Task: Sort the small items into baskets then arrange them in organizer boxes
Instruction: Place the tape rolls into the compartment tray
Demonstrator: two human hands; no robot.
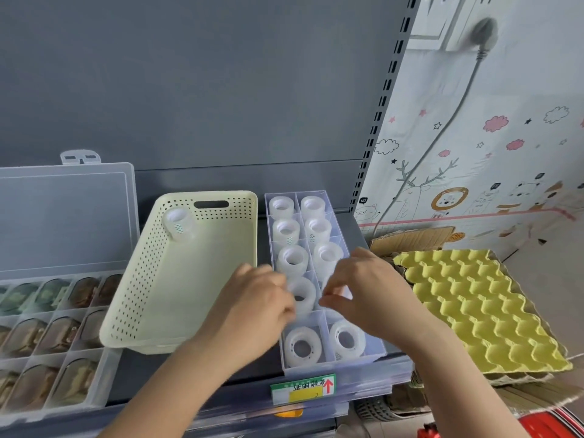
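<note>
On the shelf a cream basket held a lone tape roll in its far left corner. Just beside it stood the clear organizer box, with rolls in its compartments. The left hand curled its fingers round the fourth-row roll. The right hand was pinched over the neighbouring compartment, its hold too blurred to tell.

Left hand, right hand over organizer box of tape rolls, cream basket alongside
</note>
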